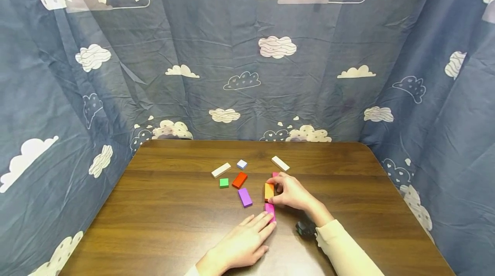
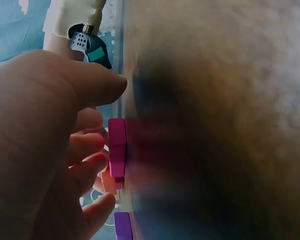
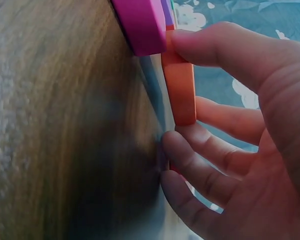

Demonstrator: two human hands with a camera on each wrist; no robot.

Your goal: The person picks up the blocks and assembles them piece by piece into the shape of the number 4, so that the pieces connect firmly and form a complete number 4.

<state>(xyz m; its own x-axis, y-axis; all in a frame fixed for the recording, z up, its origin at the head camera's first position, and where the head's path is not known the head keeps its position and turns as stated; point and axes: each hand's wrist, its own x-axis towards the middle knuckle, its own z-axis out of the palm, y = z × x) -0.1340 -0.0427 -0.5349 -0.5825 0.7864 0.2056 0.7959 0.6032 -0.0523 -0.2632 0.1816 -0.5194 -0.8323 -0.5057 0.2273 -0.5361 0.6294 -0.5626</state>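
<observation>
My right hand (image 1: 291, 192) pinches an orange block (image 1: 269, 191) between thumb and fingertips, at opposite ends of it. In the right wrist view the orange block (image 3: 180, 92) has the thumb at one end and fingers at the other. Nearer to me lies a magenta block (image 1: 270, 211), in line with the orange one. The fingertips of my left hand (image 1: 243, 241) rest on the magenta block, fingers fairly straight. A second pink block (image 1: 275, 174) is mostly hidden behind the right hand. Whether the orange block touches the table I cannot tell.
To the left lie a purple block (image 1: 245, 197), a red block (image 1: 239, 180), a green block (image 1: 224, 183), a pale small block (image 1: 241, 164) and a white bar (image 1: 221, 170). Another white bar (image 1: 280, 163) lies farther back. A patterned curtain (image 1: 239, 52) surrounds the wooden table (image 1: 162, 207).
</observation>
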